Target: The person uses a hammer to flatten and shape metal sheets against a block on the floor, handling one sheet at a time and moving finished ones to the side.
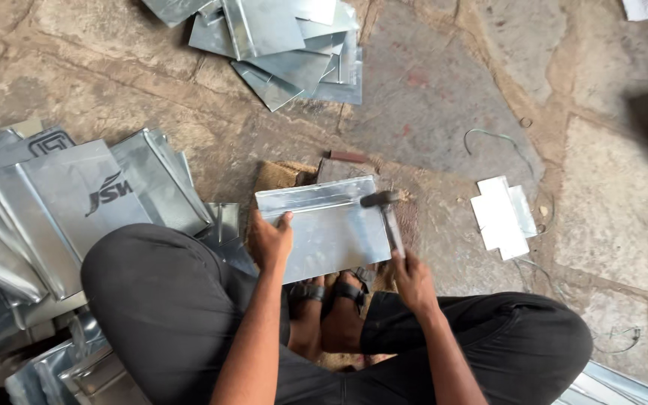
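The folded metal sheet (325,229) is laid flat on the stone floor (429,97) before the crossed legs, steadied for striking. Its left edge is pinned by the left hand (271,241), fingers closed over it. The hammer (386,214) handle is gripped in the closed right hand (412,279), head resting at the sheet's upper right corner.

So the floor (444,97) is rough, worn stone slabs with dirty joints, and there's sheet metal all over it: one heap of sheets (279,45) at the top, a bigger pile (61,202) fanned out on the left, more bits (601,386) poking in at the bottom right. Off to the right a few small white pieces (500,217) lie flat, with a loop of wire (504,142) near them and a small ring (526,122) just above. A reddish bar (348,157) sits near the middle.
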